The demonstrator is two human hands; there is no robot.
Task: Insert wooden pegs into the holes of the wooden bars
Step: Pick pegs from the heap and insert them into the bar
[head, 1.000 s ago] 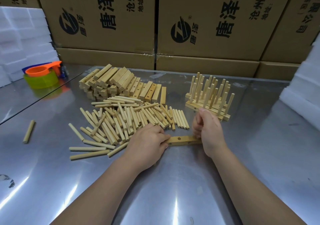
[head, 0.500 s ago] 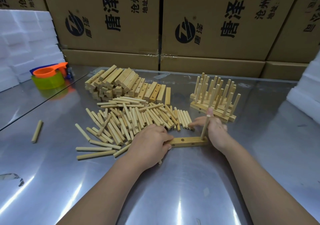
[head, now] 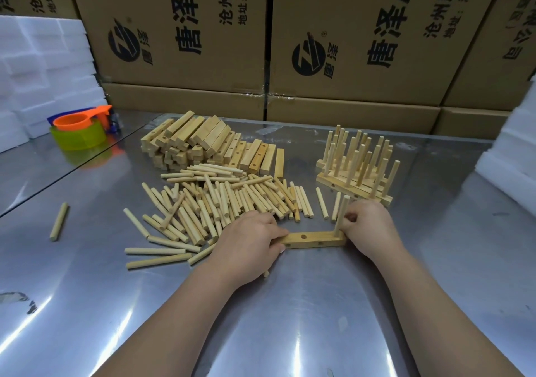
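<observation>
My right fingers (head: 352, 217) grip the upright peg (head: 341, 213) seated in the right end hole of the bar (head: 314, 239). My left hand (head: 249, 239) pins the bar's left end flat on the bench (head: 319, 304). Loose pegs (head: 220, 202) lie just behind.

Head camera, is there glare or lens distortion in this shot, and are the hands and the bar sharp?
Head view: bright streaks of glare on the steel table near the bottom edge; wide-angle bending tilts the cardboard boxes outward at the sides; left hand, right hand and the wooden bar with its upright peg look sharp, with only soft shadows under them.
</observation>
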